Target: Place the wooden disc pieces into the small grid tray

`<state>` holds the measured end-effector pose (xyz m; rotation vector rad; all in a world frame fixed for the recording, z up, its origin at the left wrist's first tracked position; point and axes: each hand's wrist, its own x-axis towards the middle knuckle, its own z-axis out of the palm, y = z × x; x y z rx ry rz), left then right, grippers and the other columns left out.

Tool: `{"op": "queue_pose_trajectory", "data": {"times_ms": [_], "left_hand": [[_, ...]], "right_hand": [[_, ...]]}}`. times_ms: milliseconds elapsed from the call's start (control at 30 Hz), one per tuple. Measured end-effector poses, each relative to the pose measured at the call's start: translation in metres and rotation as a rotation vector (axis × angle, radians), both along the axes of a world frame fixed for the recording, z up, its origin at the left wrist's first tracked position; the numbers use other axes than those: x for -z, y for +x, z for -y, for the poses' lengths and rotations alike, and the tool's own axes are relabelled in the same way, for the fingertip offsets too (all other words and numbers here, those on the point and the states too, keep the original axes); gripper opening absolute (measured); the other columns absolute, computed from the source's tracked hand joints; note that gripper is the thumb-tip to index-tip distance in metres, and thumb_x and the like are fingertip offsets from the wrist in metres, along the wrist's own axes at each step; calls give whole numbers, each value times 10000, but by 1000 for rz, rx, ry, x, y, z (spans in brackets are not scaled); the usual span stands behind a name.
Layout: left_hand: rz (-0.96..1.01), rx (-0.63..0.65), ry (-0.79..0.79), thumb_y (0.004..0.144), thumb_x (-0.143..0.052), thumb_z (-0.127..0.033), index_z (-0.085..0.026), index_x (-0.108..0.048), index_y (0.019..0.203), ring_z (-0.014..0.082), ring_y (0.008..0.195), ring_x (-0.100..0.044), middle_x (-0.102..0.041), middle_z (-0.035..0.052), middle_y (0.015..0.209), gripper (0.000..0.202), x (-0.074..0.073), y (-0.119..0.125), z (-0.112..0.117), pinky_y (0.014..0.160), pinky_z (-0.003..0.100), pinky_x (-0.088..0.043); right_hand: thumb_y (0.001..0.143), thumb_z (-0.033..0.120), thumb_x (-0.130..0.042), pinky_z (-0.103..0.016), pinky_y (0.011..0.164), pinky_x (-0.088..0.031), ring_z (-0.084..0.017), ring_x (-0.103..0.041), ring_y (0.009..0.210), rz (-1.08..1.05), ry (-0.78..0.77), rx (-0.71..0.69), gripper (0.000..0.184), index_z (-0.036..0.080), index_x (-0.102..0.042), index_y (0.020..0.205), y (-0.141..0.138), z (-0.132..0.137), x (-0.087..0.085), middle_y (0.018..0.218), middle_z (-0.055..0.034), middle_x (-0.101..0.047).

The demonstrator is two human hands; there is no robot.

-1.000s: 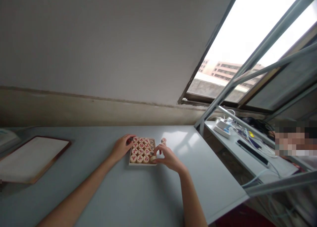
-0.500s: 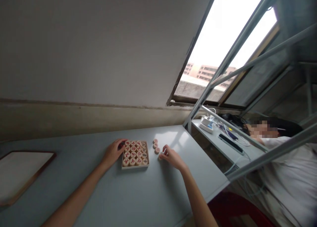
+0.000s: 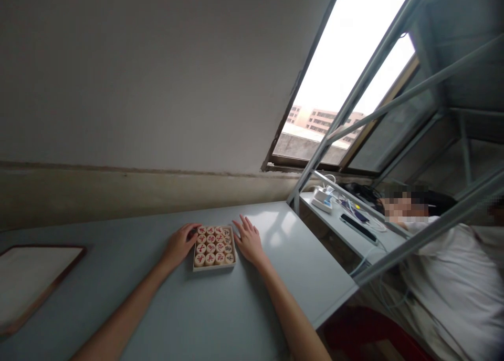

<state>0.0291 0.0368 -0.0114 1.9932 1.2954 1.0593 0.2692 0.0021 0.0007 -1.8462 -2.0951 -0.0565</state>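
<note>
A shallow open box (image 3: 214,268) of round Chinese chess pieces (image 3: 210,249) sits on the grey table, its pieces in rows and marked mostly in red, with some dark characters along the right. My left hand (image 3: 178,248) is curled at the upper left corner of the box, thumb and fingers closed about its edge. Beside the box's right wall, my right hand (image 3: 250,243) lies palm down with fingers outstretched and apart. No loose pieces show on the table; whatever is under my right palm is hidden.
A whiteboard-like panel with a brown frame (image 3: 37,282) lies at the far left. Metal bed-frame bars (image 3: 303,187) rise past the table's right edge. Beyond them are a side desk with a power strip (image 3: 323,199), cables, a dark device (image 3: 358,228) and a person in white.
My right hand has moved left from the loose pieces to the box's right side, and its pinching fingers have spread. Those loose pieces no longer show. My left hand stays at the box corner.
</note>
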Motion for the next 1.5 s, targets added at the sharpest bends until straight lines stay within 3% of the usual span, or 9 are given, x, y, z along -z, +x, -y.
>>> {"op": "queue_pose_trajectory", "data": {"times_ms": [233, 467, 567, 667, 833, 933, 1100, 1267, 1500], "left_hand": [[8, 11, -10, 758, -421, -281, -199, -568, 1008, 193, 997, -534, -595, 58, 1063, 301, 2, 0, 0, 897, 346, -399], [12, 1, -11, 762, -422, -239, -199, -575, 992, 188, 969, -540, -602, 57, 1040, 279, -5, 1, 4, 888, 337, -401], [5, -3, 14, 772, -418, -234, -187, -575, 995, 185, 956, -543, -604, 62, 1028, 276, -4, 1, 4, 873, 333, -407], [2, -7, 21, 774, -417, -224, -186, -575, 994, 178, 966, -541, -602, 61, 1034, 273, -3, 2, 4, 879, 327, -402], [10, -13, 28, 758, -436, -229, -194, -587, 991, 177, 955, -551, -615, 59, 1021, 280, -3, 2, 3, 871, 327, -410], [3, -6, 32, 764, -427, -246, -191, -587, 992, 181, 964, -550, -613, 62, 1030, 284, -4, 1, 3, 875, 332, -411], [-14, 3, -4, 764, -419, -249, -195, -577, 1007, 186, 980, -539, -600, 60, 1062, 295, -5, 1, 3, 888, 331, -406], [-22, -2, -13, 760, -410, -260, -175, -573, 1017, 183, 959, -544, -599, 66, 1060, 317, -4, 2, 2, 885, 327, -406], [-26, 4, 21, 768, -400, -272, -174, -572, 1009, 181, 957, -549, -601, 64, 1051, 312, -1, 1, 1, 867, 319, -417]], "right_hand": [[876, 142, -240, -313, 994, -299, -139, -355, 1214, -158, 15, -17, 408, 226, -489, 1188, 48, -22, 7, 1316, -56, -411], [853, 148, -292, -347, 975, -332, -159, -439, 1147, -167, -64, 16, 382, 187, -537, 1143, 104, -35, -3, 1260, -81, -473], [844, 168, -344, -457, 975, -296, -215, -392, 1188, -106, -71, 56, 360, 216, -547, 1138, 93, -31, -13, 1306, -87, -424], [813, 145, -422, -558, 980, -196, -262, -249, 1268, 33, 54, 27, 446, 309, -456, 1226, 54, -20, -30, 1398, -44, -283], [811, 135, -446, -308, 906, -365, -166, -495, 1074, 5, -80, -491, 473, 353, -448, 1231, -18, -9, -55, 1249, 7, -494], [790, 96, -453, -259, 846, -389, -158, -552, 975, -6, -119, -585, 430, 327, -552, 1139, -35, -13, -58, 1108, 10, -599], [754, 27, -457, -236, 798, -390, -146, -572, 900, 23, -74, -553, 431, 284, -611, 1063, -28, -19, -56, 1023, -5, -632], [768, 177, -570, -238, 760, -394, -155, -579, 825, 6, -77, -493, 175, 222, -668, 906, -11, -22, -54, 930, -30, -644], [777, 252, -576, -243, 724, -382, -136, -571, 779, -71, -39, -410, 168, 224, -641, 930, 0, -22, -59, 934, -29, -621]]}}
